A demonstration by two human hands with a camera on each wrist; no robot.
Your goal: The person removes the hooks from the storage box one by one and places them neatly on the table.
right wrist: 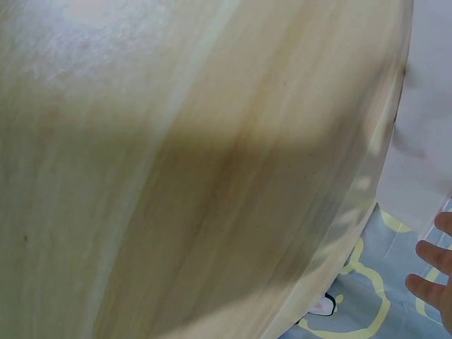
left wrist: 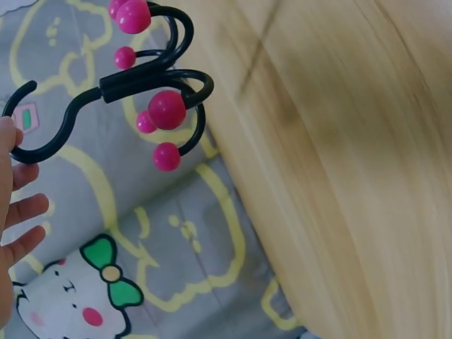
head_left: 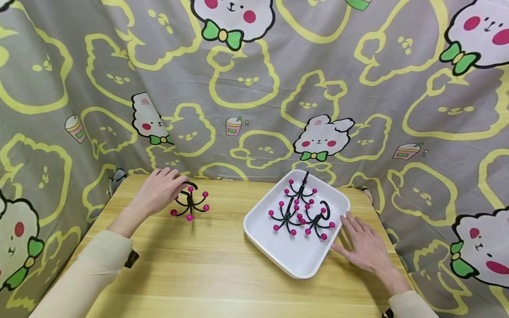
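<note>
A black multi-armed hook with pink ball tips (head_left: pixel 190 205) stands on the wooden table (head_left: pixel 214 265) at the back left. My left hand (head_left: pixel 161 192) rests beside it, its relaxed fingers touching the hook's top loop. In the left wrist view the same hook (left wrist: pixel 152 81) shows close up, with my fingertips (left wrist: pixel 25 210) spread just at its curved end. A white tray (head_left: pixel 294 256) on the right holds three similar hooks (head_left: pixel 296 207) lying in a tangle. My right hand (head_left: pixel 363 247) lies flat on the table against the tray's right edge, fingers straight.
A grey cloth printed with cartoon rabbits (head_left: pixel 254 88) hangs behind and around the table. The table's back edge runs close behind the hook and tray. The right wrist view shows mostly bare wood (right wrist: pixel 176 176), the tray's white side (right wrist: pixel 424 141) and my fingertips (right wrist: pixel 431 254).
</note>
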